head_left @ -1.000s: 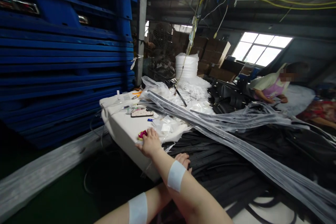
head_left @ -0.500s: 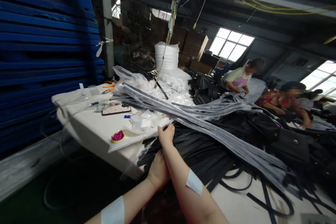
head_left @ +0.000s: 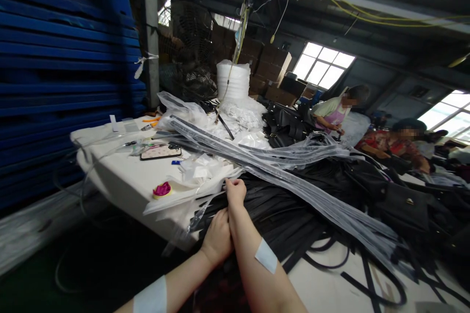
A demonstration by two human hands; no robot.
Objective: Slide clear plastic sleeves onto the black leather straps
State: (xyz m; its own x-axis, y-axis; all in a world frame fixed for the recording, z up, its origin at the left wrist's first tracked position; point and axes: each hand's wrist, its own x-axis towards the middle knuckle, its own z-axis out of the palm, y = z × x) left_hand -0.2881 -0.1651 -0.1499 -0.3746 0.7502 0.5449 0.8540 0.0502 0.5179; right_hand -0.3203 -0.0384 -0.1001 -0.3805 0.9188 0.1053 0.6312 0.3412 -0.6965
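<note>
Left hand [head_left: 217, 237] is seen curled, its grip hidden; just beyond, the right hand [head_left: 237, 190] is held partly curled at the white sheet [head_left: 191, 194], and whether anything is pinched cannot be told. Now rightward: black straps [head_left: 273, 201] are heaped near, crossed by clear plastic strips [head_left: 312, 192].

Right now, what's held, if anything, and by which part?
Right hand seems to pinch white sheeting at its edge; anything in the left hand is hidden.
</note>
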